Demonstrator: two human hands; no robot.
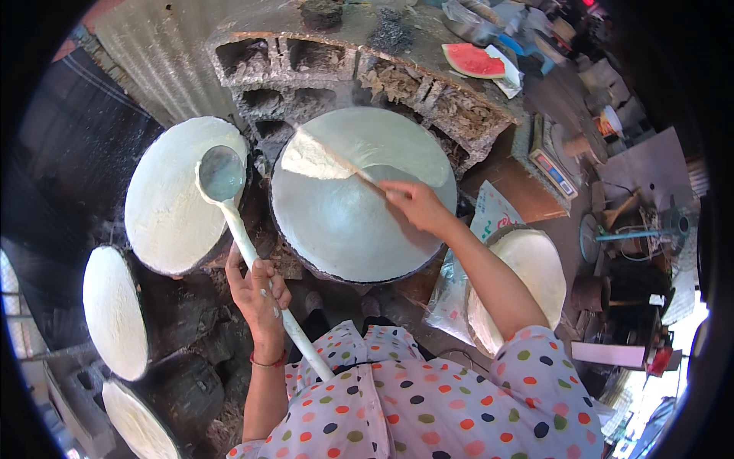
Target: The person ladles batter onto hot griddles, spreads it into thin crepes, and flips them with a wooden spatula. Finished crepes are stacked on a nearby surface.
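In front of me sits a large round griddle (344,252), part of its top covered by a pale wet batter layer (313,159). My right hand (417,205) is closed round the end of a thin wooden stick (370,180), which lies slantwise across the batter. My left hand (260,294) grips the long batter-smeared handle of a ladle (221,174). The ladle's round bowl is over a second, batter-covered griddle (164,206) on the left. The handle's lower end comes close to my spotted shirt.
Two more pale-coated rounds (115,314) stand down the left side. Concrete blocks (306,57) border the far side of the griddle, with a watermelon slice (474,60) beyond. A stack of pale flat rounds (529,264) is beside my right arm, near a scale (553,172).
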